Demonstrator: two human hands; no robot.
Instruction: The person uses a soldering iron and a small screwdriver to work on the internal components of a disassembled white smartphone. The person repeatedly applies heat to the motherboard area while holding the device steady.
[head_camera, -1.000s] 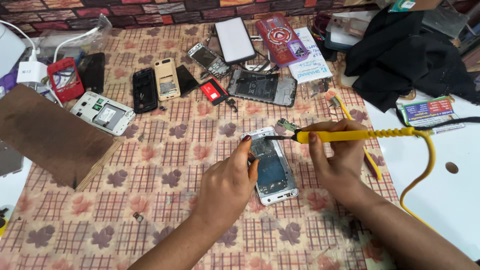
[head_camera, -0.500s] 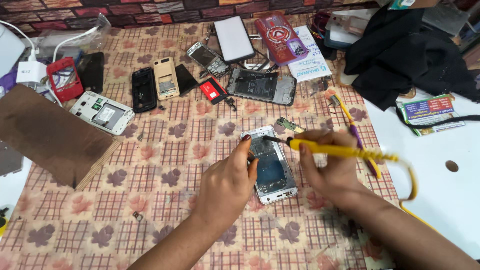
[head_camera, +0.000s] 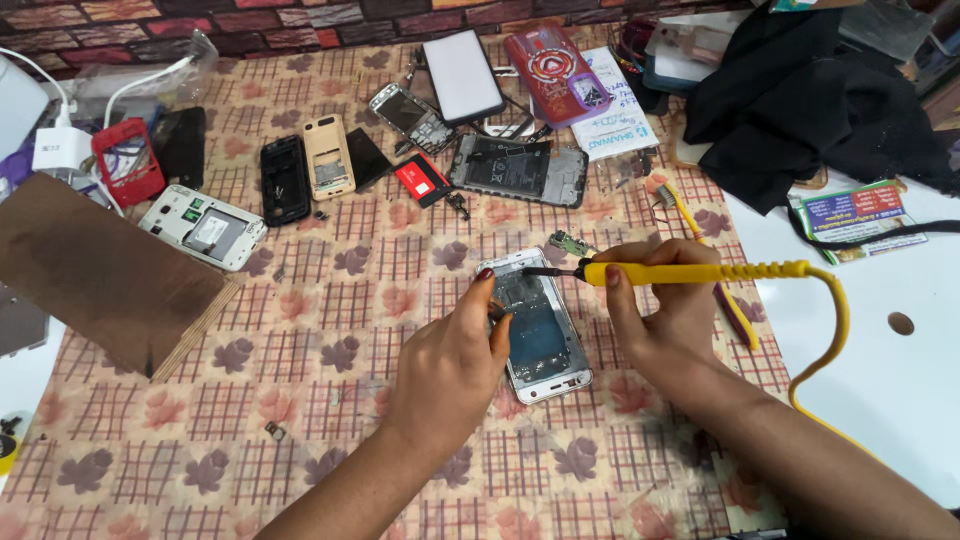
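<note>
Opened phone: lies mid-worktop, long axis running away from the person, tilted slightly left.
Left hand: grip closed on the phone's left edge.
Right hand: grip closed around 1 yellow soldering iron, lying crosswise, tip at the phone's top end.
Count: 2 hands, 1 iron, 1 phone in hand; several other dismantled phones farther back.

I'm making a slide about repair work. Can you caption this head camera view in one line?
Right hand holds a yellow soldering iron to an opened phone, steadied by the left hand.
</note>
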